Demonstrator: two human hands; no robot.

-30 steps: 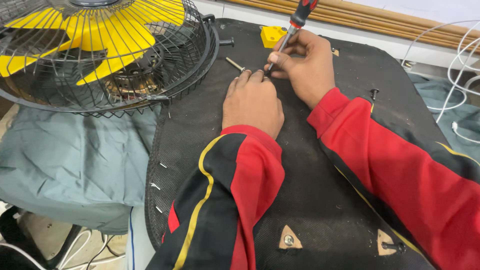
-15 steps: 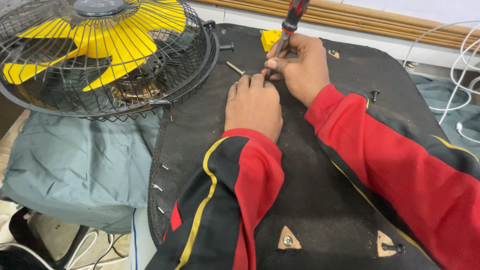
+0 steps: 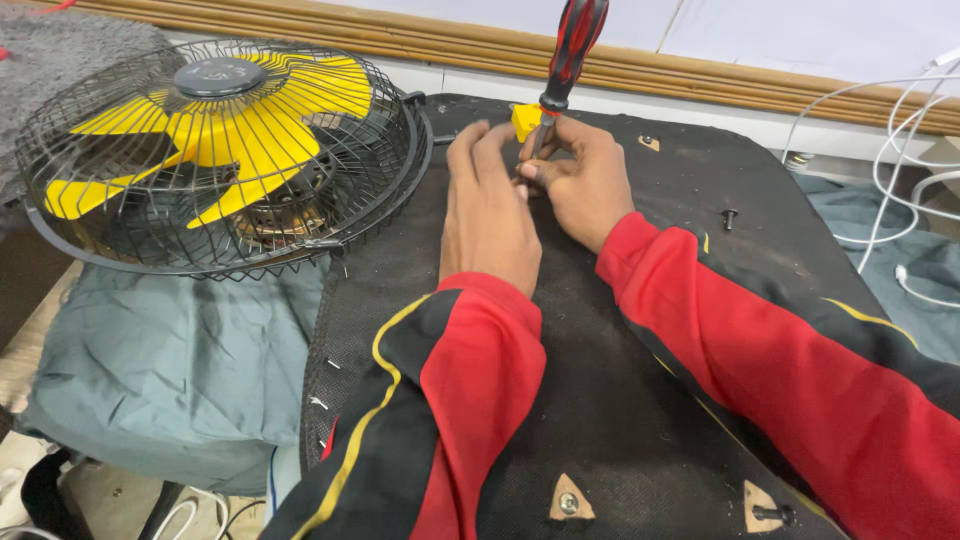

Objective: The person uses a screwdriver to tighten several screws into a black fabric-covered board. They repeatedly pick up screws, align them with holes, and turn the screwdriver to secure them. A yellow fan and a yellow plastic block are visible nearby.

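Observation:
My right hand (image 3: pixel 585 185) grips a screwdriver with a red and black handle (image 3: pixel 572 50), held nearly upright with its tip down on the black fabric-covered board (image 3: pixel 620 400). My left hand (image 3: pixel 485 205) lies flat on the board right beside it, fingertips touching the screwdriver's shaft near the tip. What sits under the tip is hidden by the fingers. A small yellow plastic piece (image 3: pixel 524 118) lies just behind the hands. Both sleeves are red and black with yellow piping.
A black wire-caged fan with yellow blades (image 3: pixel 220 150) lies face up at the left, overlapping the board's edge. A loose black screw (image 3: pixel 731 216) lies to the right. Grey cloth (image 3: pixel 160 370) covers the left; white cables (image 3: pixel 900 200) trail at right. Metal brackets (image 3: pixel 570 500) sit near the front edge.
The screwdriver has come more upright. My left hand has slid forward beside the right, its fingertips now covering the shaft and the small part lying there before. The view has moved closer.

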